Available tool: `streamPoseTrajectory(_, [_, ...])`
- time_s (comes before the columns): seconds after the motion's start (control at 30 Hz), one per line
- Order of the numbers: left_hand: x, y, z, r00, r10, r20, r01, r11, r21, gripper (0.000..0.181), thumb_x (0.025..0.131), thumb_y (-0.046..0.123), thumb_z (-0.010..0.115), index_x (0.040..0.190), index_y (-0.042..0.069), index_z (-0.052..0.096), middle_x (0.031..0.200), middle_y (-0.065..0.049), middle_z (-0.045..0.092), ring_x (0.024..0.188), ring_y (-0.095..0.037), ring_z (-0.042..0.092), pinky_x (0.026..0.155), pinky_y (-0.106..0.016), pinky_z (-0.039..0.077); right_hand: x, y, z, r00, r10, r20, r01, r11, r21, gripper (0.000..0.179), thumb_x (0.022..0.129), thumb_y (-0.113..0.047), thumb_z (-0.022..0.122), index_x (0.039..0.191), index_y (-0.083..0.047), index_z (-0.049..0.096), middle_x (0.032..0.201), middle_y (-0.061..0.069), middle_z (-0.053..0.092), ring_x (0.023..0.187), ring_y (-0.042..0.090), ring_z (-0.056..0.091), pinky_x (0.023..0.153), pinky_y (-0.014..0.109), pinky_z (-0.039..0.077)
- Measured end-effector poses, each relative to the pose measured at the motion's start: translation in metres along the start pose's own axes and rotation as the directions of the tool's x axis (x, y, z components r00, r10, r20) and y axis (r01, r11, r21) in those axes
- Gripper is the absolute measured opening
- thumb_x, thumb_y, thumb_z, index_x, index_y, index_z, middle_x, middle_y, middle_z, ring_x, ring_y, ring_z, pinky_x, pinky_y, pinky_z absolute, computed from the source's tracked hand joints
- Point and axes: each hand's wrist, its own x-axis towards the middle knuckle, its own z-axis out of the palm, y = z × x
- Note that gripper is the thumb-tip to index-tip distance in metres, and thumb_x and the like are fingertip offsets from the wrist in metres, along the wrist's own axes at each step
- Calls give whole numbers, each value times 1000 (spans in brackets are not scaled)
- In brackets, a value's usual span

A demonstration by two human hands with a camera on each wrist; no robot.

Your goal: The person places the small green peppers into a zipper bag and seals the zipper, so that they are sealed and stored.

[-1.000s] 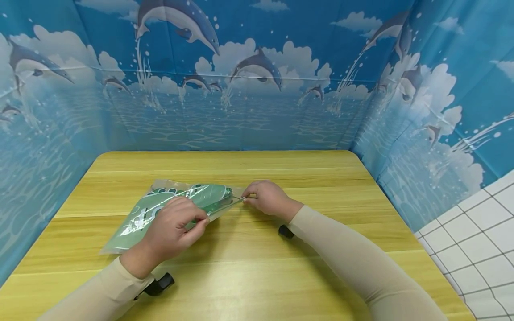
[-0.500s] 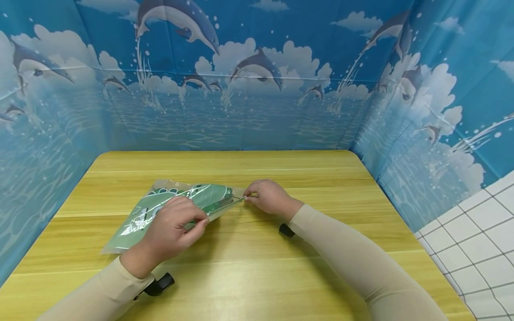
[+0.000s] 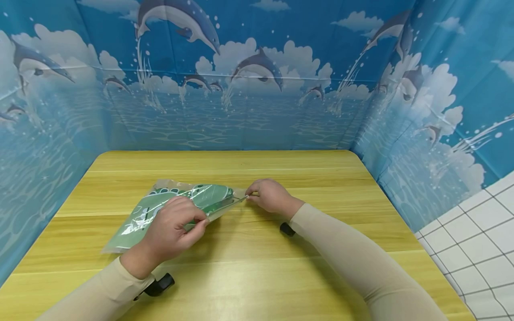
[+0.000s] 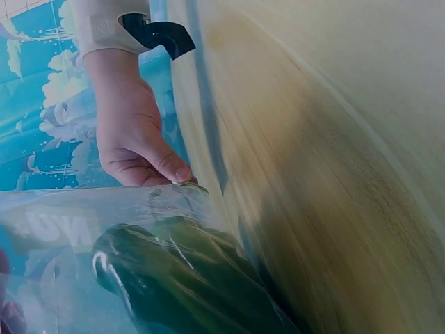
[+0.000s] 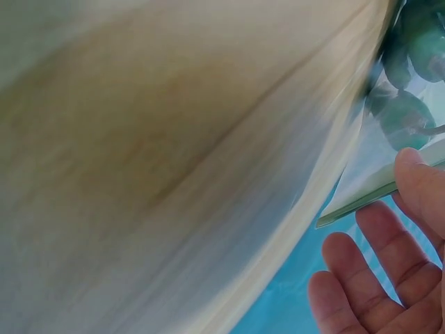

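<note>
A clear plastic bag [image 3: 134,229] with green and white contents lies at the left of the table in the head view, its opening edge lifted towards me. My left hand [image 3: 172,229] pinches the near part of that edge between thumb and forefinger. My right hand [image 3: 272,197] pinches a small pale piece at the bag's right corner; in the left wrist view the right hand [image 4: 132,136] shows thumb and forefinger meeting there. Rounded dark-green shapes [image 4: 181,271] show through the plastic, their kind unclear. The right wrist view has the right hand [image 5: 389,278] with its other fingers loosely extended.
The yellow wood-grain table [image 3: 257,276] is bordered by a blue dolphin-print curtain [image 3: 257,120] at the back and sides. White tiles [image 3: 482,240] show at the right. Black wrist cameras hang under both sleeves, the left one [image 3: 159,284] close above the tabletop.
My right hand has shifted slightly to the right along the bag's edge, with the pale piece between its fingertips. The left hand and the bag have stayed nearly still.
</note>
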Motion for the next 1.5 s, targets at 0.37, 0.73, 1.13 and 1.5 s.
streamPoseTrajectory(0.37, [1,1,1,1000,21,-23,-21,1000,-10,13,87,9,68,82,20,70,70,12,60,67,-7,50,75,-24,39,2,5,0,1000,5,-2,-5,1000,-14,20,103,-24,70,118,-18,81,123,0,78,120,21,71,109,43,54])
streamPoseTrajectory(0.73, [2,3,1,998,42,-50,-43,999,-18,13,86,8,66,81,20,68,69,12,59,67,-7,48,75,-25,39,2,9,-2,1000,23,9,-22,999,-28,22,103,-26,69,119,-17,81,123,1,78,121,22,70,117,48,48])
streamPoseTrajectory(1.13, [2,3,1,995,59,-78,-62,998,-29,14,86,8,64,79,19,66,69,12,58,69,-8,51,75,-27,39,3,15,-3,999,36,19,-35,999,-36,22,104,-26,69,120,-16,80,123,1,78,119,23,71,110,45,53])
streamPoseTrajectory(1.5, [2,2,1,994,56,-91,-61,997,-45,14,84,8,64,77,19,64,69,12,57,68,-9,50,75,-27,38,4,21,-2,998,52,23,-51,998,-38,21,103,-25,69,118,-16,81,119,0,79,114,21,73,104,42,57])
